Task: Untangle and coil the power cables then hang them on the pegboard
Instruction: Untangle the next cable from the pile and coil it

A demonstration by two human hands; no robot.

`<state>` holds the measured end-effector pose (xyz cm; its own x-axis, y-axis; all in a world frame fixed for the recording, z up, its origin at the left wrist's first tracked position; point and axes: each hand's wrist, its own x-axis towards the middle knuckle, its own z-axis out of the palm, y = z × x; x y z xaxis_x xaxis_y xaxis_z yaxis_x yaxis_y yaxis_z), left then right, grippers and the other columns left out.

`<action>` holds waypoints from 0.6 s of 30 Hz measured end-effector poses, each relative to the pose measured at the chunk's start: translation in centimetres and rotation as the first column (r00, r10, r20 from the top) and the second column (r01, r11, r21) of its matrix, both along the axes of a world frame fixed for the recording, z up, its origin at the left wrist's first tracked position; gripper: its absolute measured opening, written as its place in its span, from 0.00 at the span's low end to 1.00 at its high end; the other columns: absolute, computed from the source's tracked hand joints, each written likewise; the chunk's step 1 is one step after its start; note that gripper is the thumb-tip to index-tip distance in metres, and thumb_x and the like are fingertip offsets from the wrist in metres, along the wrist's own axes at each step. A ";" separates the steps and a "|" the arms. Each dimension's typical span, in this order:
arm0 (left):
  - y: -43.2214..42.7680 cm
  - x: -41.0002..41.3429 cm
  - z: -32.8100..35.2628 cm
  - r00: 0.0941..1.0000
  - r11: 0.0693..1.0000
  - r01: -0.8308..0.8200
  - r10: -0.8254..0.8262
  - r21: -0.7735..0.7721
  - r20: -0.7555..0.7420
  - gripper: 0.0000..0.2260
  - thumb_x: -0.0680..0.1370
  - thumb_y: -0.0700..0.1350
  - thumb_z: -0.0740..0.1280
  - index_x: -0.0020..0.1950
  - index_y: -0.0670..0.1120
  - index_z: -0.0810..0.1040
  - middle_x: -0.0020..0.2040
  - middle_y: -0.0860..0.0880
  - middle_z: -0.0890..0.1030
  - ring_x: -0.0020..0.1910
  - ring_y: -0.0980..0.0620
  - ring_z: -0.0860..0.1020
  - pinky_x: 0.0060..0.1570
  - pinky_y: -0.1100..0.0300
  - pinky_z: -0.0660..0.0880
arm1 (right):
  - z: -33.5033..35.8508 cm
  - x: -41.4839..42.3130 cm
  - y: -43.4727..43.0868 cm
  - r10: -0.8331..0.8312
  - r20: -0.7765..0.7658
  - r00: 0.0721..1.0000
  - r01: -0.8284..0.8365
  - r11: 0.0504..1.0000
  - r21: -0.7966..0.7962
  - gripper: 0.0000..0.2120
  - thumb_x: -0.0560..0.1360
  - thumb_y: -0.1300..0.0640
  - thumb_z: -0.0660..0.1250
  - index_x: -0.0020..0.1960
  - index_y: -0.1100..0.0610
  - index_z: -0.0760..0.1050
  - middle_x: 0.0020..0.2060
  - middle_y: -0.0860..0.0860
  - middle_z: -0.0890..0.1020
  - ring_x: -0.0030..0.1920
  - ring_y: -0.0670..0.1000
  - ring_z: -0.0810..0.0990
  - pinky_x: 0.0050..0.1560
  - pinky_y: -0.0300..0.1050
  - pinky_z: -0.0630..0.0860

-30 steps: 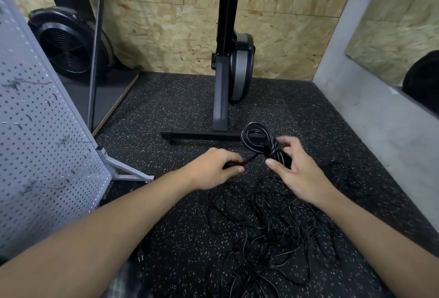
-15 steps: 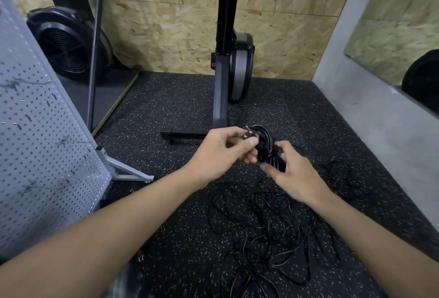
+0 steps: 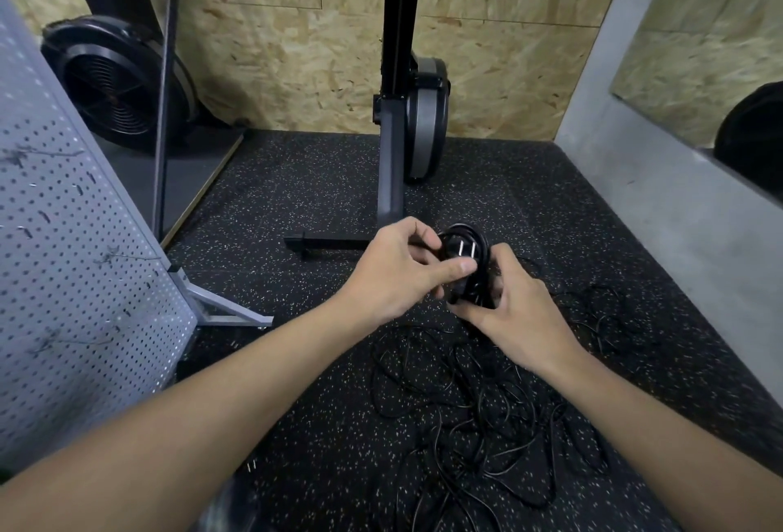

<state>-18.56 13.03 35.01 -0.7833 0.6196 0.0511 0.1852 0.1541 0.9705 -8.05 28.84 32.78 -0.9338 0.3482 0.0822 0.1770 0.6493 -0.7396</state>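
Observation:
A small coil of black power cable (image 3: 476,243) is held up above the speckled rubber floor. My right hand (image 3: 515,311) grips the coil from below and behind. My left hand (image 3: 398,273) pinches the cable's plug end against the coil, its two metal prongs (image 3: 466,251) pointing up. Below my hands a tangled heap of black cables (image 3: 478,417) lies on the floor. The grey pegboard (image 3: 63,268) with several hooks stands at the left on a metal foot.
An upright black machine post with a flywheel (image 3: 423,124) and a floor bar (image 3: 326,243) stands just beyond my hands. A black fan (image 3: 118,86) sits far left. A concrete ledge (image 3: 678,201) runs along the right. A loose plug (image 3: 252,466) lies near my left forearm.
My left hand rose from the floor with the plug end and brought it onto the coil. My right hand drew the coil a little nearer and tightened on it.

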 end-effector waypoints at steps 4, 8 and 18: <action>0.1 0.0 0.7 0.985 1.000 -0.017 0.020 -0.018 0.173 0.24 0.74 0.45 0.80 0.60 0.45 0.68 0.36 0.44 0.86 0.28 0.52 0.79 0.27 0.60 0.72 | 0.7 0.2 -0.3 0.031 -0.083 0.996 -0.028 0.999 0.028 0.20 0.75 0.51 0.77 0.57 0.44 0.67 0.41 0.48 0.85 0.39 0.46 0.84 0.43 0.50 0.81; -0.5 -0.6 1.3 0.967 0.998 0.032 -0.017 -0.056 0.255 0.17 0.77 0.44 0.78 0.61 0.41 0.78 0.38 0.42 0.86 0.27 0.52 0.81 0.24 0.64 0.72 | 0.8 0.4 -0.6 0.115 -0.066 0.991 -0.112 0.992 0.054 0.20 0.76 0.53 0.76 0.58 0.42 0.67 0.41 0.48 0.85 0.40 0.49 0.84 0.45 0.55 0.81; -0.5 -1.9 -1.2 0.991 0.968 -0.136 0.129 -0.211 -0.046 0.06 0.78 0.52 0.71 0.46 0.53 0.86 0.39 0.59 0.84 0.42 0.58 0.81 0.46 0.59 0.75 | -1.0 -0.2 -2.0 0.136 -0.025 0.990 -0.133 0.985 0.113 0.18 0.77 0.50 0.74 0.58 0.45 0.65 0.43 0.46 0.83 0.40 0.45 0.81 0.43 0.50 0.78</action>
<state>-20.50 12.58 33.85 -0.8594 0.5094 -0.0447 0.1791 0.3818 0.9067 -8.24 26.82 31.82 -0.9677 0.2068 0.1444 0.0595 0.7435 -0.6660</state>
